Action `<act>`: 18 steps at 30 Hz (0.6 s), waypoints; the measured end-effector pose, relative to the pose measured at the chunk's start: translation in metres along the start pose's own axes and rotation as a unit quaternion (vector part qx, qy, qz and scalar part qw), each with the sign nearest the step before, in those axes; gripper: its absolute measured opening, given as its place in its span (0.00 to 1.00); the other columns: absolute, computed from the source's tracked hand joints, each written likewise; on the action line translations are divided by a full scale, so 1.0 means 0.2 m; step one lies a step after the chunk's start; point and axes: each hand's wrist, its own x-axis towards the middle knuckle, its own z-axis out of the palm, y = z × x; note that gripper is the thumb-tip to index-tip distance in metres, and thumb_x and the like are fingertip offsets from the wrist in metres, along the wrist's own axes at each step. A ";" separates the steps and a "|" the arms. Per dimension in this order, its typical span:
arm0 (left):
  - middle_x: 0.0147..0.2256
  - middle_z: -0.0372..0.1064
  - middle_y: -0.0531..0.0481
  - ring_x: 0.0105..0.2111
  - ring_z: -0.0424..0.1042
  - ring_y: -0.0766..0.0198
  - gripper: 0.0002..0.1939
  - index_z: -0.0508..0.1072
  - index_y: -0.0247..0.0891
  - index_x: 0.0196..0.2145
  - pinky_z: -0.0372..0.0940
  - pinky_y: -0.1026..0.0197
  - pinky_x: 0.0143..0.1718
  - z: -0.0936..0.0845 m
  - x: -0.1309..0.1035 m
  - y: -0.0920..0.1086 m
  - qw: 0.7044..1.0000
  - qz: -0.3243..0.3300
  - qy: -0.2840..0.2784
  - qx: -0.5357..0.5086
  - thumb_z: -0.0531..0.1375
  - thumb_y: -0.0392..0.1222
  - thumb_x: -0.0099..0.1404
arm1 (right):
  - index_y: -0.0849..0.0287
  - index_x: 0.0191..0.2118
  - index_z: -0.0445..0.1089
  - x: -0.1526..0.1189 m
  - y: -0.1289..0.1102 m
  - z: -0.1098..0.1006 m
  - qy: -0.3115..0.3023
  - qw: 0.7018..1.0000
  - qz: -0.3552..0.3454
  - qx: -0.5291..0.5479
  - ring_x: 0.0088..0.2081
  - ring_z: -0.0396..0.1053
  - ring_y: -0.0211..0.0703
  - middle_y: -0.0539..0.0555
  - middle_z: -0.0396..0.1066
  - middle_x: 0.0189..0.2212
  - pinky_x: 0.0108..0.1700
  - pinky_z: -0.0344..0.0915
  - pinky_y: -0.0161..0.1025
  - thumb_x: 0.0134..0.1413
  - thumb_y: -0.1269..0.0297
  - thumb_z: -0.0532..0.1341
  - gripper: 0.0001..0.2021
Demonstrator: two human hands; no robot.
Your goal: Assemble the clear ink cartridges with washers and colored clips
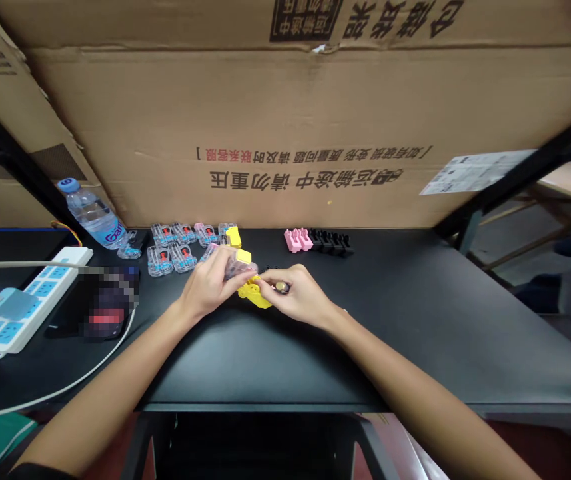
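Upside-down Chinese print runs across the cardboard panel filling the upper frame: 仓储货架 at the top edge, 运输途中请勿重压 at centre, and above that a bracketed line ending in red 联系客服. At left, a water bottle carries a purple label reading "Gan". Below the panel spreads a matte black table, with a white power strip at left and clear cases left of centre; a pink piece and black pieces sit right of centre. Both forearms reach up from the lower corners, meeting mid-frame. The left hand grips a clear casing with a yellow top; the right hand pinches a yellow part just below that casing and holds a brass-ended tool.
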 end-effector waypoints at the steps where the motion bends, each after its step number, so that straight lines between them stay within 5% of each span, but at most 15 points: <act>1: 0.39 0.76 0.45 0.38 0.77 0.58 0.23 0.71 0.40 0.46 0.71 0.59 0.39 -0.01 0.00 0.00 1.000 -0.004 0.006 0.001 0.57 0.64 0.78 | 0.61 0.33 0.80 0.00 0.00 0.00 -0.006 1.000 0.004 -0.004 0.22 0.50 0.34 0.46 0.63 0.19 0.27 0.52 0.36 0.70 0.60 0.59 0.17; 5: 0.31 0.73 0.50 0.29 0.72 0.61 0.21 0.70 0.41 0.39 0.67 0.60 0.34 -0.07 0.03 -0.02 0.996 -0.080 0.034 0.011 0.57 0.63 0.77 | 0.60 0.33 0.81 0.01 0.05 -0.05 -0.038 0.998 0.022 -0.045 0.21 0.54 0.35 0.47 0.67 0.19 0.28 0.54 0.36 0.68 0.60 0.60 0.16; 8: 0.30 0.74 0.50 0.28 0.72 0.60 0.18 0.70 0.42 0.39 0.64 0.60 0.33 -0.09 0.04 -0.05 0.987 -0.155 0.021 0.034 0.57 0.60 0.78 | 0.60 0.35 0.82 0.06 0.11 -0.13 0.009 0.989 0.077 -0.124 0.25 0.68 0.39 0.53 0.78 0.25 0.32 0.60 0.37 0.66 0.60 0.60 0.15; 10: 0.33 0.76 0.49 0.30 0.74 0.57 0.16 0.72 0.43 0.49 0.64 0.59 0.34 -0.08 0.05 -0.06 0.981 -0.187 -0.023 0.050 0.57 0.57 0.77 | 0.59 0.34 0.82 0.12 0.17 -0.18 0.036 0.960 0.148 -0.236 0.31 0.76 0.45 0.57 0.82 0.31 0.37 0.64 0.38 0.67 0.58 0.59 0.16; 13: 0.33 0.76 0.50 0.30 0.76 0.55 0.26 0.62 0.43 0.67 0.65 0.58 0.35 -0.06 0.04 -0.06 0.974 -0.200 -0.100 0.047 0.57 0.51 0.77 | 0.58 0.37 0.82 0.24 0.23 -0.21 -0.033 0.879 0.265 -0.394 0.42 0.81 0.54 0.62 0.84 0.38 0.42 0.67 0.40 0.68 0.59 0.58 0.16; 18: 0.38 0.76 0.47 0.34 0.77 0.53 0.22 0.64 0.42 0.63 0.70 0.54 0.38 -0.05 0.03 -0.01 0.971 -0.173 -0.156 0.044 0.55 0.43 0.74 | 0.64 0.48 0.82 0.42 0.25 -0.18 -0.065 0.847 0.292 -0.440 0.49 0.82 0.60 0.70 0.82 0.47 0.48 0.70 0.44 0.67 0.62 0.61 0.14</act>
